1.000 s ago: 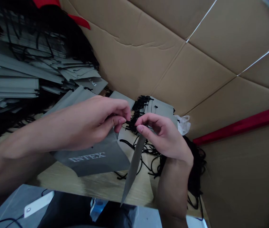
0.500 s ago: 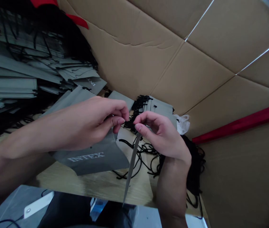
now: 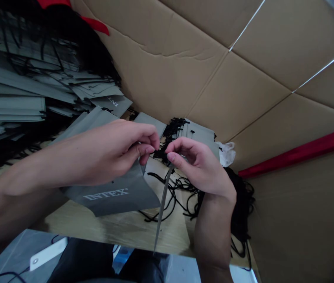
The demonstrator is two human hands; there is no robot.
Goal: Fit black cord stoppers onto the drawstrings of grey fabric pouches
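Note:
My left hand (image 3: 128, 151) is closed in a pinch, thumb against fingers, with a bit of black cord at its tips. Facing it at close distance, my right hand (image 3: 198, 165) pinches the top of a thin grey bag (image 3: 162, 210), which hangs edge-on below the fingers. The exact grip on the cord between the hands is too small to make out. Under my left hand lies a grey pouch (image 3: 111, 202) with white INTEX lettering, partly covered by the forearm. Loose black cords (image 3: 173, 192) lie on the table behind the hanging bag.
Large piles of grey bags (image 3: 10, 106) with black cords rise at left. A smaller stack of grey bags (image 3: 202, 131) stands behind my hands, beside clear plastic (image 3: 227, 153). Cardboard (image 3: 169, 59) walls the back and right. A black cord bundle (image 3: 242, 200) hangs over the right edge.
Almost nothing differs. My right hand and the hanging bag have shifted very slightly; both hands keep their pinch.

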